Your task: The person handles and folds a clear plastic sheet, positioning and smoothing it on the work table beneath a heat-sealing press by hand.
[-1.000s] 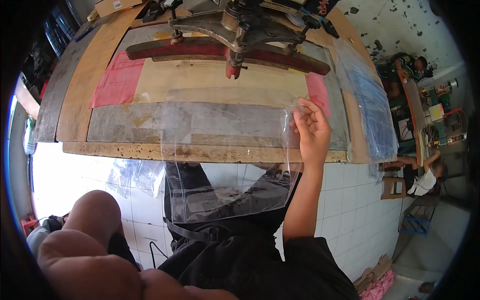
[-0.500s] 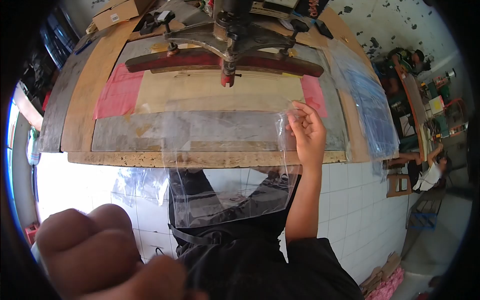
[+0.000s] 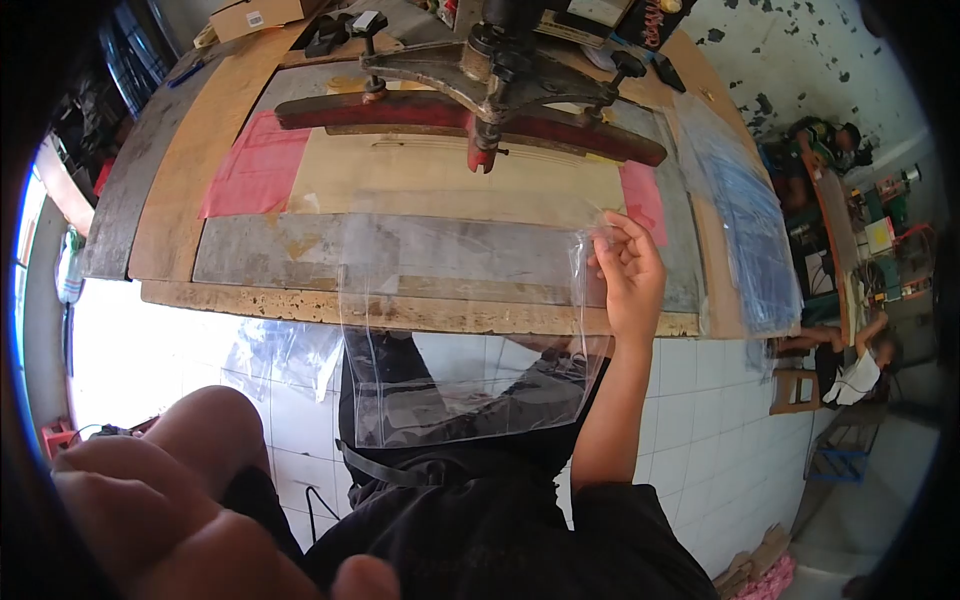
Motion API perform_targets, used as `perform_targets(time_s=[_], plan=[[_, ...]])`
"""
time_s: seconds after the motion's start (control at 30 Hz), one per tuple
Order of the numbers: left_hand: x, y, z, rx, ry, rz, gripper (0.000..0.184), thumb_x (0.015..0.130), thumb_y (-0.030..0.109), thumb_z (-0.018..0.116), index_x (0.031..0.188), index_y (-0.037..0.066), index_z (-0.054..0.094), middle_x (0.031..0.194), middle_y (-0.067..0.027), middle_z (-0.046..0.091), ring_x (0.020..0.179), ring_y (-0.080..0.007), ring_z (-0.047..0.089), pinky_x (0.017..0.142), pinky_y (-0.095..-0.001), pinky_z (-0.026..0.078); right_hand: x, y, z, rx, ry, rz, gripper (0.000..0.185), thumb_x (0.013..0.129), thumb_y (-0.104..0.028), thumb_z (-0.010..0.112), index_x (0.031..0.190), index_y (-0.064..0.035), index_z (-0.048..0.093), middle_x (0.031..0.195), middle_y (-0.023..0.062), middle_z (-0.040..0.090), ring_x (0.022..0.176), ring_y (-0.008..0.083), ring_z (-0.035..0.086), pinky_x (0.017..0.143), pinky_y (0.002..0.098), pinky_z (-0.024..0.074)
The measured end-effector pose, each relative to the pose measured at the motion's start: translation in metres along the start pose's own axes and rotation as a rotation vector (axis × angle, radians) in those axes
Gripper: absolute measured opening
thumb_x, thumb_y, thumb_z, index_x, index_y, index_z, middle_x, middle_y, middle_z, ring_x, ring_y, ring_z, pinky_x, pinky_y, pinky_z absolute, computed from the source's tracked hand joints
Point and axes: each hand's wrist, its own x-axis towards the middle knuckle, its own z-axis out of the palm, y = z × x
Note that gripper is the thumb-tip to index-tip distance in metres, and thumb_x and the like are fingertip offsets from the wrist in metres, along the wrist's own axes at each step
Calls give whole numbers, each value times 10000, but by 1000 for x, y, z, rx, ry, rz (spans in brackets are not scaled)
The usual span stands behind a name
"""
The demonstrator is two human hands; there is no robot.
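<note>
My right hand [image 3: 632, 270] pinches the upper right edge of a clear plastic sheet or sleeve [image 3: 465, 385] between thumb and fingertips. This plastic lies partly over the table's front edge and hangs down over my lap. Very near the camera at the lower left is my left hand [image 3: 165, 520], large and blurred, with its fingers curled; what it holds, if anything, cannot be made out. Beyond the plastic, a press with a red bar [image 3: 480, 125] stands over a tan sheet [image 3: 440, 178] with pink pieces [image 3: 255, 165] at its ends.
A stack of bluish clear plastic [image 3: 745, 220] lies on the table's right side. More clear plastic [image 3: 285, 355] hangs at the front left. At the back are a cardboard box [image 3: 258, 17] and a phone [image 3: 667, 72]. Other people [image 3: 858, 375] are at the far right.
My left hand shifts within the lower left of the view, and my knee shows more clearly behind it. The view moves slightly; my right hand keeps its pinch on the plastic.
</note>
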Motion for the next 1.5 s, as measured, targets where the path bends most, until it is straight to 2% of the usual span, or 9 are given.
perform_targets(time_s=[0.23, 0.37, 0.47, 0.53, 0.77, 0.83, 1.03, 1.37, 1.5], plan=[[-18, 8, -4, 58, 139, -59, 162, 852, 261, 782, 899, 127, 704, 694, 8, 633, 545, -179, 588, 509, -328, 419, 0, 0, 1, 20, 7, -16, 357, 1012, -59, 702, 1353, 15, 628, 1096, 72, 687, 838, 80, 625, 769, 241, 556], [-32, 6, 12, 72, 338, -273, 159, 867, 277, 777, 900, 135, 714, 693, 14, 641, 550, -180, 597, 512, -326, 427, -1, 4, -1, 23, 4, -37, 353, 1010, -47, 699, 1352, 14, 632, 1108, 68, 681, 836, 75, 620, 759, 235, 557], [-24, -14, 69, -393, 44, -443, 176, 900, 260, 763, 925, 94, 712, 694, -41, 651, 583, -253, 652, 505, -352, 481, -3, 1, 1, 64, 12, -66, 352, 1005, -41, 705, 1347, 9, 639, 1117, 66, 679, 829, 71, 611, 730, 228, 553], [-26, -11, 120, -455, -81, -514, 250, 870, 244, 807, 966, 34, 710, 709, -70, 673, 631, -261, 694, 568, -366, 518, -9, -3, 4, 74, 66, -94, 355, 1001, -42, 714, 1344, 12, 641, 1121, 73, 681, 819, 66, 599, 697, 226, 543], [-35, -2, 181, -317, 46, -744, 402, 881, 259, 846, 1197, 71, 684, 704, -40, 653, 614, -252, 674, 585, -378, 533, -53, -26, 15, 137, 11, -206, 324, 981, -33, 741, 1292, 25, 669, 1070, 83, 694, 764, 55, 572, 662, 208, 505], [-29, 1, 177, -338, 195, -811, 496, 840, 239, 878, 1257, 74, 665, 819, -51, 659, 712, -242, 668, 651, -361, 529, -59, -28, 17, 146, -1, -211, 323, 978, -29, 743, 1288, 28, 670, 1073, 83, 691, 753, 51, 563, 656, 202, 493], [-17, -3, 156, -103, 279, -687, 410, 777, 197, 907, 1130, 85, 730, 1069, -100, 644, 917, -279, 644, 843, -395, 490, -68, -28, 26, 113, -36, -208, 323, 964, -18, 754, 1273, 40, 679, 1037, 65, 667, 734, 35, 541, 623, 188, 440], [-24, -7, 160, -379, 156, -687, 167, 903, 124, 782, 1066, 106, 757, 954, -27, 713, 920, -245, 693, 866, -382, 475, -70, -42, 34, 6, -41, -229, 299, 943, -54, 793, 1223, 24, 722, 979, 57, 663, 702, 39, 514, 593, 202, 415], [-20, -6, 159, -506, 289, -699, 125, 884, 60, 786, 1006, 84, 772, 1002, -39, 783, 967, -242, 725, 877, -359, 486, -67, -27, 26, -29, -82, -240, 296, 940, -52, 792, 1219, 21, 728, 968, 61, 670, 687, 43, 514, 595, 205, 421]])
